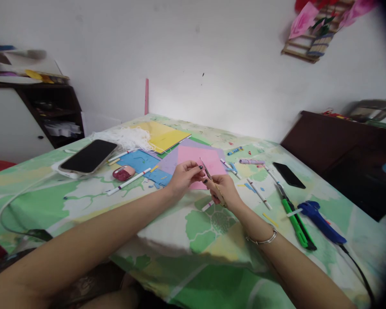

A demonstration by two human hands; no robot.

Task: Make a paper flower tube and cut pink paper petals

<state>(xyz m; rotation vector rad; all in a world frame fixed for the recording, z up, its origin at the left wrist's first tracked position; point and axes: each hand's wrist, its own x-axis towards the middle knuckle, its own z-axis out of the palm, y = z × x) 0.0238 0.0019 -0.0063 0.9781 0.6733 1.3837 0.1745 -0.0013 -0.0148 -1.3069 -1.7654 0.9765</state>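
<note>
My right hand (223, 189) is closed around a pair of scissors (206, 168), whose blades point up and away to the left. Just left of it, my left hand (187, 175) is closed in a pinch close to the blades. Whatever lies between its fingertips is too small or too hidden to name. Both hands are above the near edge of a pink paper sheet (199, 158), which lies over a purple sheet (170, 159). A marker (207, 206) lies on the cloth below my hands.
On the left lie a phone (89, 156), a dark red rounded object (124, 172), blue paper (137, 161), a yellow sheet (162, 135) and white strings (125, 138). To the right are several markers (259, 193), a green utility knife (294, 219), a blue glue gun (323, 221) and a black phone (288, 174).
</note>
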